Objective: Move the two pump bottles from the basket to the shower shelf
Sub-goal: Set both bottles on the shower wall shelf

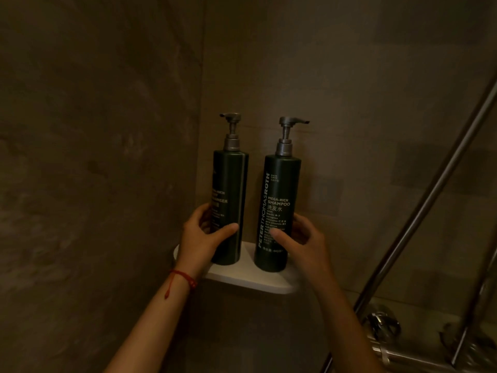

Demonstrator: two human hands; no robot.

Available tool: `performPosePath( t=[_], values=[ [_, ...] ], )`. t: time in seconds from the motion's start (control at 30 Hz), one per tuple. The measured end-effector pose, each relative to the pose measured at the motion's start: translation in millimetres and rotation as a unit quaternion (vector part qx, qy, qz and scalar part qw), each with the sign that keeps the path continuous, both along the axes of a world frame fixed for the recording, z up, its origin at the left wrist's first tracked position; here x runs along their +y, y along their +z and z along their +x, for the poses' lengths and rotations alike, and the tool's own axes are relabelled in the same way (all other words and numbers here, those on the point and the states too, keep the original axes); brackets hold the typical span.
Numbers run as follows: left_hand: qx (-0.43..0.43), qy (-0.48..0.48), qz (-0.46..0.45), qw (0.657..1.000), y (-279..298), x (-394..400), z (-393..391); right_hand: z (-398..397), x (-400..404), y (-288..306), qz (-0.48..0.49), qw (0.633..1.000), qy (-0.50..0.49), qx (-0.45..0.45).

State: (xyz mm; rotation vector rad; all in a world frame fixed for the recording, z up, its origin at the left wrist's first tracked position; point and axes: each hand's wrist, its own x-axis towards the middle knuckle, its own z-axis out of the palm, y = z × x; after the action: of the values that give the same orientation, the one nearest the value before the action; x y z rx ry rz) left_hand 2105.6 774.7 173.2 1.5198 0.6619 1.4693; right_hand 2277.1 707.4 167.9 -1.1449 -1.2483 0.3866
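Two dark green pump bottles stand upright, side by side, on a white corner shelf (250, 278). My left hand (200, 238) wraps around the lower part of the left bottle (230, 184), thumb across its front. My right hand (306, 238) holds the lower part of the right bottle (278, 189), labelled shampoo, with the thumb on its front and the fingers behind it. Both bottle bases rest on the shelf. The left pump spout points left and the right one points right. No basket is in view.
Brown tiled walls meet in the corner behind the shelf. A slanted metal rail (430, 200) runs up at the right, and a chrome shower fitting (382, 327) sits below it at the lower right. A red string bracelet (185, 278) circles my left wrist.
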Motion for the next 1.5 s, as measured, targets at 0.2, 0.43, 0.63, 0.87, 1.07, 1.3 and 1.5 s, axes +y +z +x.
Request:
performPosePath(
  t=[0.2, 0.43, 0.63, 0.87, 1.07, 1.3, 1.5],
  values=[
    [0.009, 0.05, 0.01, 0.999, -2.7, -10.1, 13.9, 4.7, -2.3, 0.3, 0.001, 1.0, 0.013, 0.005],
    [0.012, -0.052, -0.05, 0.997, 6.4, -4.0, -3.3, 4.6, -2.5, 0.4, -0.005, 1.0, 0.022, 0.012],
    [0.047, -0.079, -0.051, 0.995, 9.8, 4.6, -3.1, 1.7, -0.7, -2.5, 0.003, 1.0, -0.003, 0.018],
    [0.025, -0.085, -0.052, 0.995, 9.9, 9.6, 5.1, 0.3, 2.2, -6.4, 0.022, 0.999, -0.031, 0.033],
    [0.009, -0.084, -0.06, 0.995, 10.9, 9.7, 3.8, 0.4, 9.1, -9.9, 0.027, 0.997, -0.032, 0.06],
    [-0.025, -0.093, -0.075, 0.993, 10.0, 8.6, 2.4, -2.5, 12.9, -12.0, 0.038, 0.996, -0.036, 0.07],
    [-0.026, -0.095, -0.064, 0.993, 7.6, 11.4, 2.7, -3.4, 12.8, -12.9, 0.042, 0.996, -0.046, 0.065]
  ],
)
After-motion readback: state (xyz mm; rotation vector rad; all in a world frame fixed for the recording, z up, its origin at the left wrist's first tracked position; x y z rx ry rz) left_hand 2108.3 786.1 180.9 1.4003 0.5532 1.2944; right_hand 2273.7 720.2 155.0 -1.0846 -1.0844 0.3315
